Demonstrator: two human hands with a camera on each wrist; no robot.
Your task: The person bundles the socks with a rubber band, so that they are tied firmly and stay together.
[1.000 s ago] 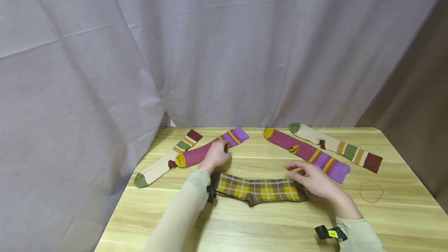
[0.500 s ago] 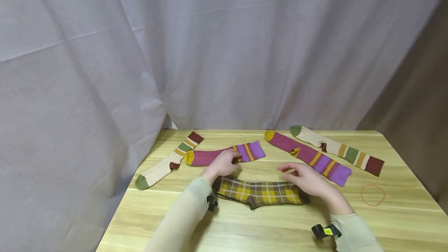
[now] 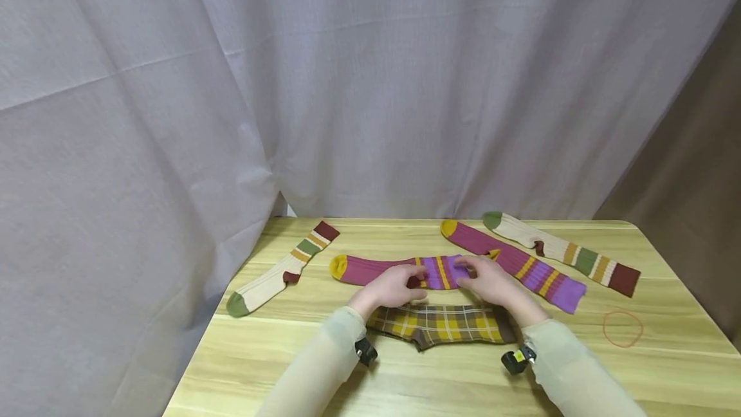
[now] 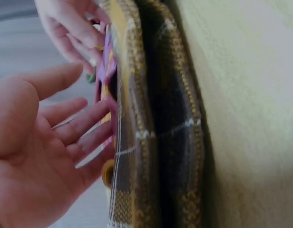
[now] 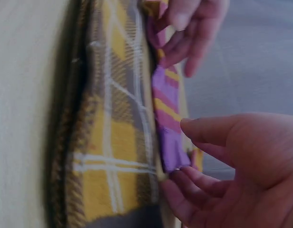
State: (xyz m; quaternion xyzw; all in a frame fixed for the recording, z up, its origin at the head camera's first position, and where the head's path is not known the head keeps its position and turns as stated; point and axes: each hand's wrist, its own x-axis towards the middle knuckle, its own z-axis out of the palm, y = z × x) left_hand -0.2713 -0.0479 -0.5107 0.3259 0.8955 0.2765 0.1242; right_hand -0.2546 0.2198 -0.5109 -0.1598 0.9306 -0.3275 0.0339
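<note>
A magenta sock [image 3: 370, 271] with a yellow toe and a purple striped cuff lies across the table's middle. My left hand [image 3: 396, 286] rests at its striped section; in the left wrist view its fingers [image 4: 87, 126] are fairly straight, thumb apart. My right hand [image 3: 489, 280] is at the cuff end; in the right wrist view its thumb [image 5: 203, 130] and fingers stand apart around the purple cuff [image 5: 171, 147], touching or close to it. Nearer to me, a yellow-and-brown plaid sock [image 3: 451, 325], seemingly of two layers, lies under my wrists, partly hidden by the left one.
A cream sock [image 3: 266, 285] with green toe and striped cuff lies at the left. Back right lie a second magenta sock [image 3: 523, 266] and a second cream sock [image 3: 556, 244]. A red circle [image 3: 622, 329] is drawn on the wooden table [image 3: 440, 385]. Grey curtain [image 3: 370, 82] hangs behind.
The middle magenta sock has slid right and toward me with my left hand, away from the left cream sock, and lies straighter. My right hand has come to its cuff end.
</note>
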